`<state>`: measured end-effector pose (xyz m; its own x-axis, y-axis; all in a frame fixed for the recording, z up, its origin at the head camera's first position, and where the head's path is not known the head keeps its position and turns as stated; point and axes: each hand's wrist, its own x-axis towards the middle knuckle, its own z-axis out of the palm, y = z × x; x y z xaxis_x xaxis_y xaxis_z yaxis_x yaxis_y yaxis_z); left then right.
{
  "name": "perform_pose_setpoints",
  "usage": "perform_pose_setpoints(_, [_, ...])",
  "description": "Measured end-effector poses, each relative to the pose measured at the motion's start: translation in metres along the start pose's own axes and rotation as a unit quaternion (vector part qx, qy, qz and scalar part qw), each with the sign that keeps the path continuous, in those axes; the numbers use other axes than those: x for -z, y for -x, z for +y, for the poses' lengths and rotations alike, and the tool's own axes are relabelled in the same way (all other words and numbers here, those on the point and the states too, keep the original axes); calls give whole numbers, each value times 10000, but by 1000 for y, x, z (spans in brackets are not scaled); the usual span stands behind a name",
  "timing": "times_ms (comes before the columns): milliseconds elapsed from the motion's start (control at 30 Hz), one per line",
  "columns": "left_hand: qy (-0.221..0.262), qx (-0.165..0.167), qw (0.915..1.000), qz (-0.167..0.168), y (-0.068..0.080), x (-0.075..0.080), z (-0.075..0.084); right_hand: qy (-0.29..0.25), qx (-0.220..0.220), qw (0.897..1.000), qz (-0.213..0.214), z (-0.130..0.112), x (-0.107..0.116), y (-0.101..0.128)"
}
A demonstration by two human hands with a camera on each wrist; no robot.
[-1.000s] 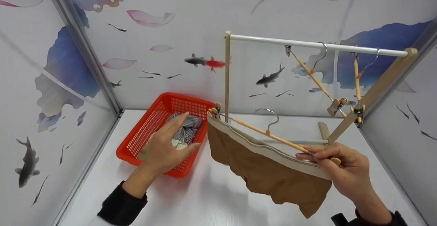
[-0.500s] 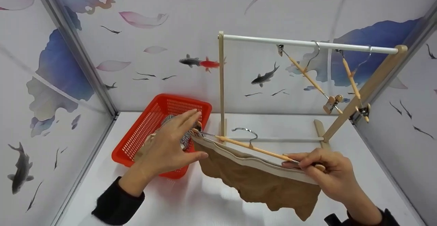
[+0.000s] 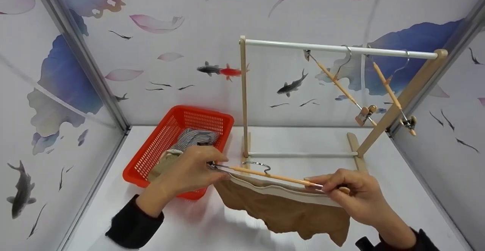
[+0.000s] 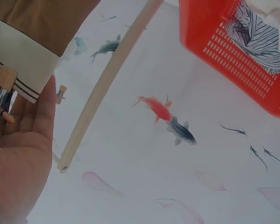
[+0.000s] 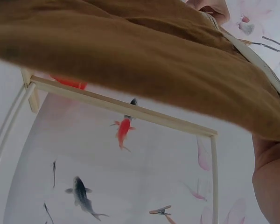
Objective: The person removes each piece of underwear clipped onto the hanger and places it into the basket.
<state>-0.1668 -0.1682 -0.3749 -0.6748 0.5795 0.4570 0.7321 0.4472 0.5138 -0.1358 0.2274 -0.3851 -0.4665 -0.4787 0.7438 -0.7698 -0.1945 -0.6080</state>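
A clip hanger [image 3: 288, 179] with a wooden bar and metal hook is held between both hands, tilted down to the right. From it hangs a brown garment [image 3: 288, 215] with a cream waistband, its lower edge wavy. My right hand [image 3: 356, 196] pinches the hanger's right end beside the waistband. At the other end, my left hand [image 3: 189, 171] has thumb and fingers around the clip end. In the left wrist view a wooden clip [image 4: 4, 81] sits on the striped waistband, with fingers behind the cloth. The garment covers much of the right wrist view.
A red perforated basket [image 3: 146, 150] at the left holds a striped cloth [image 3: 195, 137] and a beige cloth [image 3: 165, 163]. Behind the hands stands a rack with a white rail [image 3: 284, 45]; two bare clip hangers [image 3: 337, 82] hang toward its right end.
The hanger and garment have come left and down with my right hand. My left hand, spread apart from the hanger before, has closed on its left end.
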Motion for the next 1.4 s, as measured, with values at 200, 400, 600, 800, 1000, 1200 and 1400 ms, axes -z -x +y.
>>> perform_pose_setpoints(200, [530,35,9986,-38,3,0,-2,306,-313,9989,176,5,4,-3])
perform_pose_setpoints(400, [399,-366,9982,250,7,0,1,664,-645,9952,319,6,12,-5])
perform_pose_setpoints(600, [331,-663,9964,406,8,-2,7,1210,-1080,9860,394,9,18,-5])
perform_pose_setpoints(800, [266,-910,9936,609,6,-6,15,584,-1198,9902,415,19,28,0])
perform_pose_setpoints(1000, [48,-932,9924,802,6,-9,20,282,-1513,9861,622,25,34,5])
perform_pose_setpoints(1200, [-35,-969,9914,878,5,-11,21,422,-1436,9854,817,26,34,6])
perform_pose_setpoints(1400, [-30,-1127,9896,896,3,-12,22,938,-1203,9834,979,27,33,6])
